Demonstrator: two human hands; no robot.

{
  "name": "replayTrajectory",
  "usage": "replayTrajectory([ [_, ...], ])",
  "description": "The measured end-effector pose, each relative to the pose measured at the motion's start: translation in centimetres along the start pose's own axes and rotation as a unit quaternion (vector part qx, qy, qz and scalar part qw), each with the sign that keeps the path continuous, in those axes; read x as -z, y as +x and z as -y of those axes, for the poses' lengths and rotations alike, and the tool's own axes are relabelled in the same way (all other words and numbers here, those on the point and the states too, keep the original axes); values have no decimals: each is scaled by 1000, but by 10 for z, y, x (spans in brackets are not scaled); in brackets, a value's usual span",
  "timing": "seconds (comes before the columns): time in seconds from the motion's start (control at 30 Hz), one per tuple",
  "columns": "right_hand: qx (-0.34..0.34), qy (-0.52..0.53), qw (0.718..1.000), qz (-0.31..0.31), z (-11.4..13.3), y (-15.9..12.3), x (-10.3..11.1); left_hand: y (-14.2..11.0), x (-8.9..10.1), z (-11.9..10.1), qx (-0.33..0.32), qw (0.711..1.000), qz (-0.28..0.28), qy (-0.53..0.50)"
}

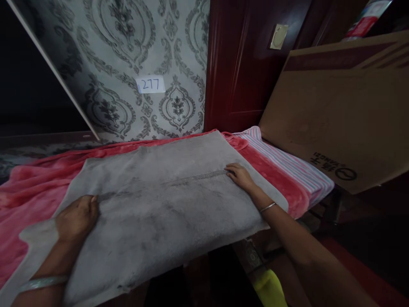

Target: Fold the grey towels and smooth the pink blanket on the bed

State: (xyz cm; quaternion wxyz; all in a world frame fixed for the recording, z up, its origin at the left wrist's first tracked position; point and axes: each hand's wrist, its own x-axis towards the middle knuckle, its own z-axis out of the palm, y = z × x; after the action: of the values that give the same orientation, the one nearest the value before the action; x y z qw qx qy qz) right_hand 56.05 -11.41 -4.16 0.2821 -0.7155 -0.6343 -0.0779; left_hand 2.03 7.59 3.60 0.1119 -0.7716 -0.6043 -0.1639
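Observation:
A large grey fabric piece (179, 209) lies spread over the red blanket (268, 170), with a dark crease or seam running across its middle. At the left end of that line, my left hand (78, 217) is closed with its fingers curled into the fabric. My right hand (239, 175) pinches the same line towards the right side, fingers bent on the cloth. The front edge of the fabric hangs over the near side, and its left part spreads under my left forearm. What lies beneath the fabric is hidden.
A striped cloth (287, 162) lies under the red blanket at the right. Behind it leans a big cardboard box (338, 102). Patterned wallpaper with a paper label (151, 84) and a dark red door (243, 55) stand at the back. Something yellow (270, 288) is low in front.

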Motion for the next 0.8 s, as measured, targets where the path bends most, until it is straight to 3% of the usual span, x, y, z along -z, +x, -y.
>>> replayTrajectory([
  [0.17,-32,-79,996,-6,14,4,-2,0,-3,1,-6,1000,-9,-2],
  [0.3,-59,-97,990,-79,17,0,-1,-1,-8,5,-18,999,-30,-4],
  [0.37,-64,-93,987,-111,16,-2,-1,-1,-11,7,-26,999,-41,-6],
  [0.47,-70,-94,988,-99,15,-2,-2,0,-16,10,-29,998,-49,-10],
  [0.7,-64,-61,989,-120,2,-9,-10,-7,-14,6,-32,999,-10,-12],
  [0.8,-65,-50,987,-141,-9,-14,-14,-10,-14,9,-41,999,-20,-18],
])
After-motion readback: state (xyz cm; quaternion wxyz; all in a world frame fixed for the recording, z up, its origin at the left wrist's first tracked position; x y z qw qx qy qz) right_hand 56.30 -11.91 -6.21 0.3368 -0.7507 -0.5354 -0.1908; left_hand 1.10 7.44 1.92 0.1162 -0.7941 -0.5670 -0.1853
